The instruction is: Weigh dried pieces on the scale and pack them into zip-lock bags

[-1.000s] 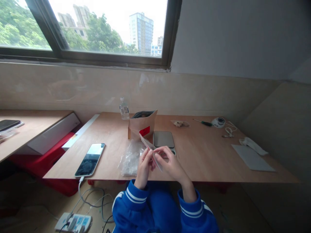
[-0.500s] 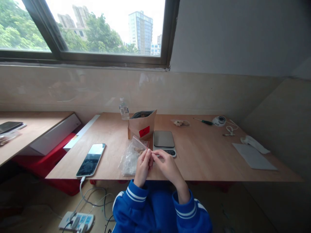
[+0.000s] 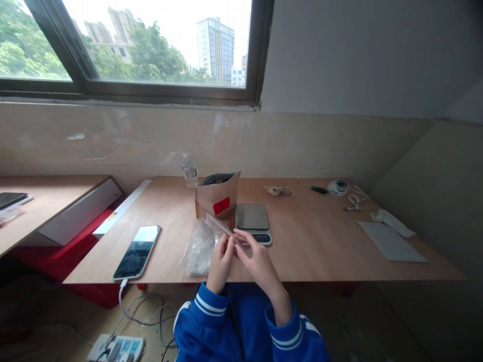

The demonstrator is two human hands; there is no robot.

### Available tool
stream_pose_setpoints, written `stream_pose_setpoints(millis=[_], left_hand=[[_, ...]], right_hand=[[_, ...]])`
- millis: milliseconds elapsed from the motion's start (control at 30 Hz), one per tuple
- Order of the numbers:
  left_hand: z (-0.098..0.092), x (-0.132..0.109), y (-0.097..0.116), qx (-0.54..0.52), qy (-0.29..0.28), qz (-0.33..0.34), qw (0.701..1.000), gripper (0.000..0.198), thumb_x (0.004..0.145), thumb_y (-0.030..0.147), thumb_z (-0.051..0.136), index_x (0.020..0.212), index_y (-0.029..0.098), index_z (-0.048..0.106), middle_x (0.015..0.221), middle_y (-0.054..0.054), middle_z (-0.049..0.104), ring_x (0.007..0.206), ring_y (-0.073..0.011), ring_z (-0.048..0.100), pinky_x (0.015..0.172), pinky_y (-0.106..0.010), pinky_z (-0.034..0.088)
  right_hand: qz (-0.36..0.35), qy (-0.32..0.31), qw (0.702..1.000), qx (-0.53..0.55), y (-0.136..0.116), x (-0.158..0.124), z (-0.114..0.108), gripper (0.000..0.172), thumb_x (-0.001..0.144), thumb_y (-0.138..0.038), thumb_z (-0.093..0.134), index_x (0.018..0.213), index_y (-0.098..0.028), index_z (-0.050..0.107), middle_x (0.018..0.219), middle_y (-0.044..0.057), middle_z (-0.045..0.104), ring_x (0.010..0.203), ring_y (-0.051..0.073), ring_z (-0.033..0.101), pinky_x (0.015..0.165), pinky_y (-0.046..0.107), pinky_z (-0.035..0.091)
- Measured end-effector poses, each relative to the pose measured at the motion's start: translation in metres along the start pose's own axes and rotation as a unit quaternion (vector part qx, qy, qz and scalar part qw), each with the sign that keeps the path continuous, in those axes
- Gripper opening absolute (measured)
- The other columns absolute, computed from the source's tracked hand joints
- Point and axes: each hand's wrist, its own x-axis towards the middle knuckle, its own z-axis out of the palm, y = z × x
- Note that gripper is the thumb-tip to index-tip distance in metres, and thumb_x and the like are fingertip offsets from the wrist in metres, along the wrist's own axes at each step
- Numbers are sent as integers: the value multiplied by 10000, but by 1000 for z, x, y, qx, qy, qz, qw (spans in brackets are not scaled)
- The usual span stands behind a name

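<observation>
Two hands meet over the near edge of one wooden table [image 3: 309, 251], both reaching out of blue sleeves with white stripes. Between them is one small clear zip bag [image 3: 221, 227] with a red strip along its mouth, held just above the table edge and slanting up and to the left. The left hand [image 3: 220, 262] pinches the bag from its side, fingers curled close with the tips pressed on the plastic. The right hand [image 3: 256, 256] does the same from the other side, thumb and forefinger nipped together on the bag's edge, the remaining fingers loosely bent. Neither hand is spread; both grip the same bag.

Just to the left of the hands lies one heap of clear plastic bags [image 3: 198, 246]; how many are in it cannot be told. Behind the hands sits one small digital scale [image 3: 252, 219], and beside it stands one brown paper pouch [image 3: 217, 198] with a red label, its top open. One water bottle [image 3: 188, 172] stands behind the pouch. One phone [image 3: 137, 244] lies face up at the left. Farther right lie one green-handled screwdriver [image 3: 313, 188] and one grey sheet [image 3: 391, 241].
</observation>
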Motion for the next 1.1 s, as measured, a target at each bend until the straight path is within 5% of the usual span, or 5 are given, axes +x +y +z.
stream_pose_setpoints(millis=[400,633,833,933,1100], left_hand=[[4,-2,2,-63,12,-45,997,401,803,492,579,598,186,421,523,68,336,449,-71,325,409,-194,270],[13,2,2,-17,-31,-10,999,396,848,507,519,622,186,464,529,47,415,485,-91,408,481,-214,318],[15,-11,13,80,-158,17,984,398,911,443,438,620,180,505,574,7,525,508,-98,439,531,-232,334],[17,-14,11,55,-224,7,973,422,924,474,387,692,171,565,667,-28,597,587,-122,509,600,-249,396],[7,-1,-6,-23,-163,-24,986,458,938,489,315,896,168,638,930,-81,649,846,-184,581,773,-313,455]], right_hand=[[22,-22,998,54,4,-2,3,205,877,-355,537,898,-194,661,823,32,702,784,187,672,747,286,519],[63,117,982,136,27,4,7,280,826,-435,588,814,-164,659,729,46,687,695,185,646,659,295,529],[91,348,913,193,41,7,-38,336,729,-489,673,746,-161,604,724,61,700,665,182,647,622,297,504],[83,349,911,204,30,3,-52,317,746,-458,675,808,-151,625,785,69,715,704,172,651,658,289,493],[91,322,905,264,13,8,-42,280,736,-423,687,823,-162,635,793,41,714,706,152,635,666,269,484]])
